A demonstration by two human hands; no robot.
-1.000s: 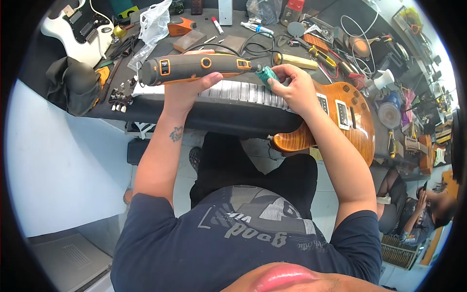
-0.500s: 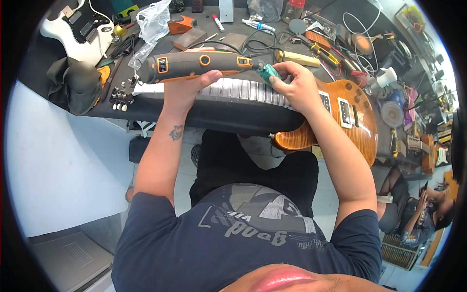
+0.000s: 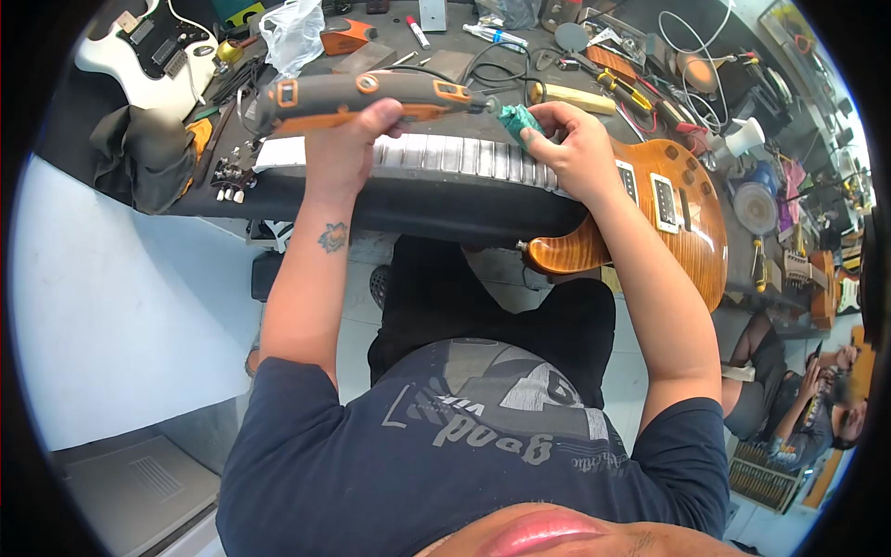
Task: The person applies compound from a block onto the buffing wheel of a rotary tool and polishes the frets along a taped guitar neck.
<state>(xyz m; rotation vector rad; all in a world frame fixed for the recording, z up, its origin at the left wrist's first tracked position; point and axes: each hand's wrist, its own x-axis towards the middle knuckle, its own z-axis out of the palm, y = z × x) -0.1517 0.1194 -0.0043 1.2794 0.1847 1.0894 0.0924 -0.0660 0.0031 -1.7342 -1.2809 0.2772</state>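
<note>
Above the brown guitar [image 3: 694, 243], left hand [image 3: 351, 144]: wraps around a power tool [image 3: 408, 97]
Right hand [image 3: 580, 150]: pinches a green lump [image 3: 521, 124] (material unclear) beside the tool's tip [image 3: 489, 106]

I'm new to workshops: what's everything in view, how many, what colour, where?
Workbench: one, dark grey, across the top
Guitar: one, amber, on it
Fretboard: one, silver, along the guitar's neck
Rotary tool: one, dark grey and orange, above the fretboard
Lump: one, green, beside rotary tool
Second guitar: one, white and black, upper left
Plastic bag: one, whitish, bench's back left
Crumpled bundle: one, blackish, left
Other small tools: many, mixed colours, bench's right
Co-worker: one, dark clothes, lower right
Shirt: one, navy, bottom centre
Left hand: one, bare, holding rotary tool
Right hand: one, bare, pinching the lump
</note>
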